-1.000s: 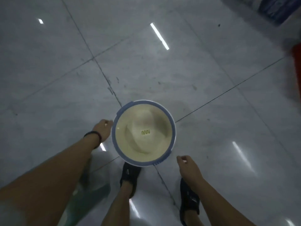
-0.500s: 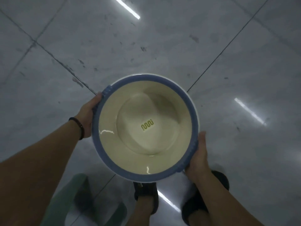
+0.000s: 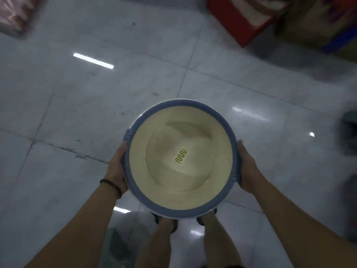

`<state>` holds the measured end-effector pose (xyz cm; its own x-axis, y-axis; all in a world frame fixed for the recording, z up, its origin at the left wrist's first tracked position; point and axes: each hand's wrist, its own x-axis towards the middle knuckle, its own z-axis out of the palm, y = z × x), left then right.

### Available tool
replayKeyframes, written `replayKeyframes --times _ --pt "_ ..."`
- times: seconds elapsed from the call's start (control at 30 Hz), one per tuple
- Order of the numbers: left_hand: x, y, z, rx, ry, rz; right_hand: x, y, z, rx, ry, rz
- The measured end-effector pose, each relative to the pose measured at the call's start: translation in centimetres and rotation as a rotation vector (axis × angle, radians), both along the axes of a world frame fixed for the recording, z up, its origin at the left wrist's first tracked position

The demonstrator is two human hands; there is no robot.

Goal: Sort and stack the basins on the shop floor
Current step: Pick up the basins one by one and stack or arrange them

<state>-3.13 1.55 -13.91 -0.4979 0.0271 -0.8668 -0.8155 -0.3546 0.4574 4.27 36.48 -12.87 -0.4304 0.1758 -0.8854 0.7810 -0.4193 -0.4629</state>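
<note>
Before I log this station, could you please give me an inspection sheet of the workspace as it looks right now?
Surface: glossy grey tiled floor, scuffed along some joints, with light reflections.
Job's things: one round basin, cream inside with a blue rim, empty and held up above the floor; no stack in view.
Clutter: a blurred green thing on the floor near the feet; cannot tell what it is.
Hands: left hand and right hand grip opposite sides of the basin's rim, fingers hidden beneath it; dark wristband on the left wrist.
Cables: nothing seen.
Surroundings: red box and cardboard carton far right, pinkish goods far left, all blurred.
</note>
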Motion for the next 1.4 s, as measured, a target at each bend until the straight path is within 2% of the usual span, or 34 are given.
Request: replayKeyframes --times 0.1,0.23,0.4,0.53,0.63,0.87,0.97,1.07,1.23,1.4 --pt "-1.2 5.6 10.4 0.023 0.107 -0.106 2.4 5.1 10.3 0.077 0.013 -0.037" --pt "-0.7 14.2 23.5 0.032 0.189 -0.289 9.8 11.2 22.7 0.108 0.153 -0.274" --pt "1.5 26.9 37.2 0.173 0.403 -0.510 18.3 16.7 33.0 0.217 0.316 -0.497" --pt "6.5 38.4 45.2 0.267 0.503 -0.719 27.1 22.9 39.6 0.301 0.360 -0.648" --pt "11.2 46.0 47.3 0.239 0.470 -0.890 34.4 27.4 41.7 0.398 0.372 -0.791" --pt "21.5 64.0 48.6 0.498 0.336 -1.227 50.6 36.8 44.5 0.447 0.471 -1.143" --pt "26.1 72.2 47.7 0.597 0.348 -1.402 57.3 38.9 44.1 0.437 0.472 -1.312" --pt "32.1 80.5 46.9 0.596 0.395 -1.565 62.9 40.9 44.2 0.505 0.373 -1.457" --pt "44.8 91.3 45.8 0.538 0.299 -1.803 72.0 40.9 44.0 0.602 0.250 -1.808" --pt "58.4 100.1 47.7 0.426 0.385 -2.106 80.7 41.4 46.2 0.693 0.219 -2.015"
